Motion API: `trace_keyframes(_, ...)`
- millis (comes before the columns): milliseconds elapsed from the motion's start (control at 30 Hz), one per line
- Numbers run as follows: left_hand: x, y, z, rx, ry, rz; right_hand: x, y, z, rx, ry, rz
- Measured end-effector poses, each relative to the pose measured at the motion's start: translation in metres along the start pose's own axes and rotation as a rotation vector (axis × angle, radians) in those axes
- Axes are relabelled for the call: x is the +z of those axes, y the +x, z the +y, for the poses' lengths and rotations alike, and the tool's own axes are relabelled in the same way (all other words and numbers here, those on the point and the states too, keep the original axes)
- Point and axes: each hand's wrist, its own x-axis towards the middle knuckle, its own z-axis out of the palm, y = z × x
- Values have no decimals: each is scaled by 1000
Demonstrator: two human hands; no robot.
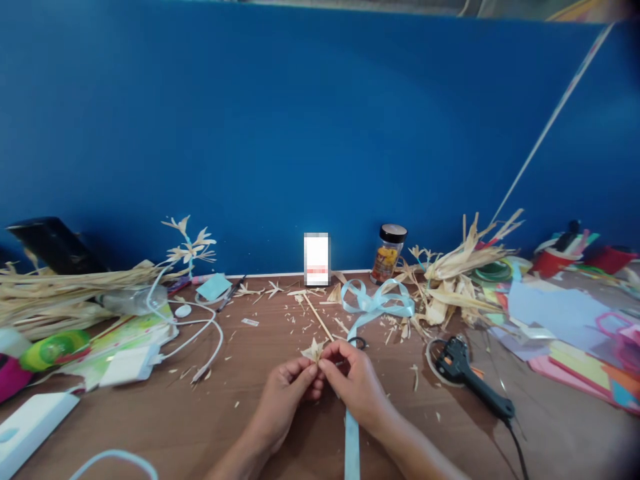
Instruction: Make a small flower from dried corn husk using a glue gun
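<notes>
A small straw flower (314, 349) is pinched between the fingertips of both hands, just above the brown tabletop (260, 413). The left hand (286, 395) is closed on the flower's lower left side, thumb and forefinger pressed together in a narrow grip. The right hand (354, 381) is closed on the flower's right side in the same narrow pinch, its fingers curled inward. The two hands are touching at the fingertips.

A thin wooden stick (318, 317) is seen running from the flower up and away toward the blue wall (320, 133). A pale blue ribbon (376, 301) is looped into a bow just beyond and to the right of the flower, and its tail (352, 447) is laid under the right hand and down to the near edge. Part of a scissor handle (358, 343) is visible just right of the flower, mostly hidden by the right hand.

Straw scraps (300, 313) are scattered around the flower. A black glue gun (465, 371) is lying well to the right of the flower, with a heap of dried husks (460, 280) beyond it and coloured paper sheets (565, 320) farther right. A jar with a black lid (388, 253) is standing against the wall, behind and right of the flower. Well left of the flower, a white charger with its cable (150, 357) is lying, and a bundle of long dried leaves (60, 293) beyond it.
</notes>
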Motion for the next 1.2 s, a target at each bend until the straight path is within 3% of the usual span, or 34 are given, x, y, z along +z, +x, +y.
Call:
trace_keyframes(167,-3,2,-1,-60,-67,46,-19,-7,-26,-11,-89,8)
trace_keyframes(333,-5,4,-2,-112,-75,143,-69,-36,-42,-70,-402,-37)
trace_keyframes(467,-4,4,-1,-114,-86,178,-124,-65,-17,-86,-867,152)
trace_keyframes(567,-4,4,-2,-108,-77,160,-162,-79,9,7,-1147,299)
trace_keyframes(667,-4,4,-2,-106,-74,152,-185,-87,28,110,-1219,285)
trace_keyframes(767,-4,4,-2,-103,-78,152,-193,-89,41,144,-1161,244)
trace_keyframes(933,-2,2,0,-74,-87,161,-200,-90,53,97,-1088,284)
trace_keyframes(1200,-2,3,-2,-57,-62,158,-189,-97,51,-24,-857,459)
